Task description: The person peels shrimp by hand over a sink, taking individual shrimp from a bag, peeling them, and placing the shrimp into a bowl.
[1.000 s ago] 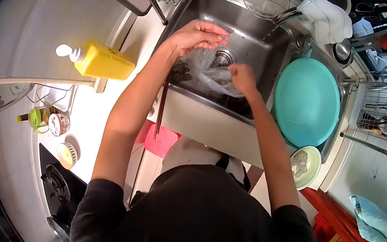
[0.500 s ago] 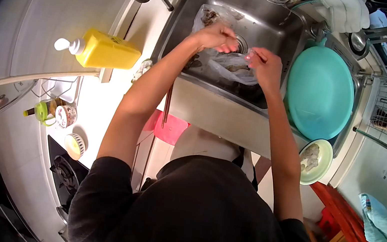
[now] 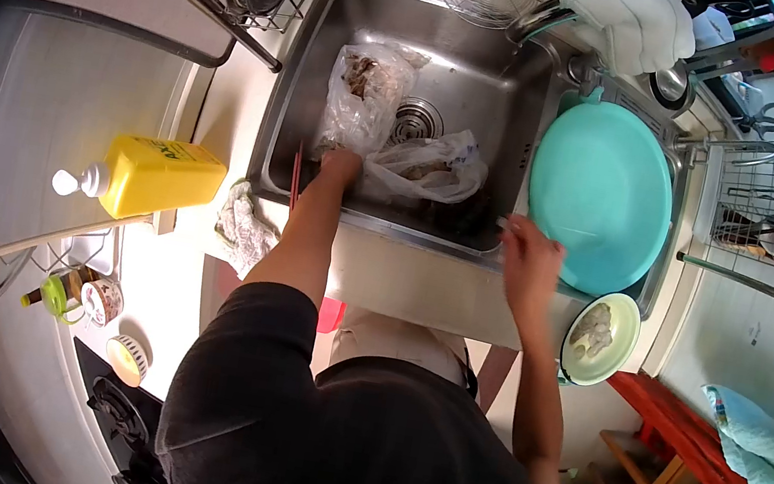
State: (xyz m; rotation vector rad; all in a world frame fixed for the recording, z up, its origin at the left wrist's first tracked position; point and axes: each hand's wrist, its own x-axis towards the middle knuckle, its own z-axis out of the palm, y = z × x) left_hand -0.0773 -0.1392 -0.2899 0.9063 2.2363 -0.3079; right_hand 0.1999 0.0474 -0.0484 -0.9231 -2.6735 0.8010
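Note:
My left hand (image 3: 340, 166) reaches down over the front wall of the steel sink (image 3: 493, 87), beside the lower end of a clear plastic bag (image 3: 341, 113) with brownish scraps in it. Its fingers are hidden from above. A second, white plastic bag (image 3: 416, 184) lies right of that hand. Over the sink's front edge, my right hand (image 3: 531, 265) is closed in a pinch, with a small pale bit at the fingertips too tiny to name. Nearby on the right, a pale green bowl (image 3: 622, 355) holds greyish-white pieces (image 3: 592, 332) that look like peeled shrimp.
A turquoise basin (image 3: 602, 195) stands right of the sink. Reddish chopsticks (image 3: 296, 179) are by the sink's left front. On the left are a yellow bottle (image 3: 164, 179) and a crumpled cloth (image 3: 245, 232). The faucet (image 3: 538, 21) hangs over the back, near white gloves (image 3: 635, 18).
My hands have moved apart: the left down to the sink's lower left, the right toward the front edge and the bowl. The view has shifted, showing more of the sink's left side.

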